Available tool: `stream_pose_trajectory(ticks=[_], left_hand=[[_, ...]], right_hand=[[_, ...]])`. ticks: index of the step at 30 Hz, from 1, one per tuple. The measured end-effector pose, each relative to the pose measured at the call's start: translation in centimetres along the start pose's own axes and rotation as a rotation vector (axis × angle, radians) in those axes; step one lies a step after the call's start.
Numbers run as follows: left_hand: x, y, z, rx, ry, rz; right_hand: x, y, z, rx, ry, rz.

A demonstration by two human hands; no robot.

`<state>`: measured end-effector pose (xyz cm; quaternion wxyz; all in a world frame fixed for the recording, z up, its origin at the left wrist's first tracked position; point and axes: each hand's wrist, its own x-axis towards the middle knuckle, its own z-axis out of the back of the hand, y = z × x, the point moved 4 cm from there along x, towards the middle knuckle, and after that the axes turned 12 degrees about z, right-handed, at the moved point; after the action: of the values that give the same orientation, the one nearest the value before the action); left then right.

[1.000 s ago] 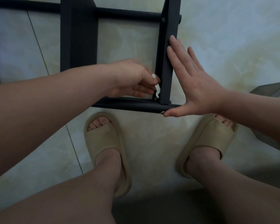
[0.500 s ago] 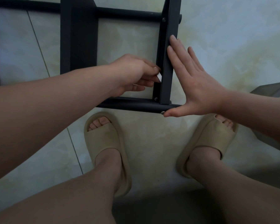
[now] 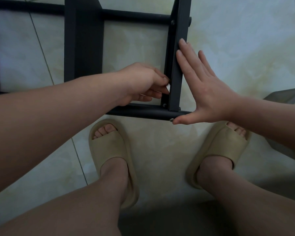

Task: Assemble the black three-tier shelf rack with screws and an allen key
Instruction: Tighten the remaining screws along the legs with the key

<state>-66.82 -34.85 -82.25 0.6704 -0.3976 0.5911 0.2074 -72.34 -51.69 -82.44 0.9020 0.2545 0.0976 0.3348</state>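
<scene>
The black rack frame [image 3: 83, 48] lies on the tiled floor in front of my feet. My left hand [image 3: 143, 84] pinches a small pale allen key [image 3: 168, 86] against the inner side of the upright black post [image 3: 176, 74], just above a screw [image 3: 164, 105] at the corner joint. My right hand [image 3: 204, 89] is flat with fingers spread, pressed against the outer side of that post, its thumb lying along the near black crossbar [image 3: 143, 113]. A second screw head [image 3: 172, 119] shows at the thumb tip. Another screw [image 3: 173, 22] sits at the far joint.
My two feet in beige slides, left [image 3: 111, 155] and right [image 3: 220, 150], stand on the pale floor tiles just short of the frame. A grey panel [image 3: 288, 97] lies at the right edge. Both forearms cross the lower view.
My left hand lifted away from the corner screw, then came back to the post with the key's pale tip showing again between its fingers. My right hand has stayed pressed on the post.
</scene>
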Motion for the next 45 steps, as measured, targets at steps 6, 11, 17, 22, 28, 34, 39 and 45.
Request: stream_pose_trajectory(ticks=[6,11,17,22,28,34,39,45], left_hand=[[-0.09,0.09,-0.05,-0.029,0.01,0.037],[-0.08,0.21,-0.03,-0.026,0.026,0.059],[0.05,0.31,-0.05,-0.027,0.048,0.075],[0.04,0.45,0.07,-0.031,0.053,0.067],[-0.01,0.45,0.1,-0.027,0.062,0.065],[-0.06,0.54,0.1,-0.032,0.085,0.081],[-0.1,0.6,-0.09,-0.09,0.088,0.096],[-0.01,0.96,-0.03,-0.139,0.044,0.069]], right_hand=[[-0.01,0.05,0.03,-0.013,-0.005,0.005],[-0.02,0.04,0.06,-0.023,-0.004,0.008],[-0.03,0.08,0.17,-0.094,0.004,0.017],[-0.01,0.18,0.39,-0.192,0.018,0.035],[0.01,0.31,0.5,-0.238,0.029,0.043],[0.03,0.34,0.66,-0.272,0.034,0.045],[0.02,0.36,0.67,-0.264,0.04,0.04],[0.08,0.31,0.56,-0.244,0.044,0.034]])
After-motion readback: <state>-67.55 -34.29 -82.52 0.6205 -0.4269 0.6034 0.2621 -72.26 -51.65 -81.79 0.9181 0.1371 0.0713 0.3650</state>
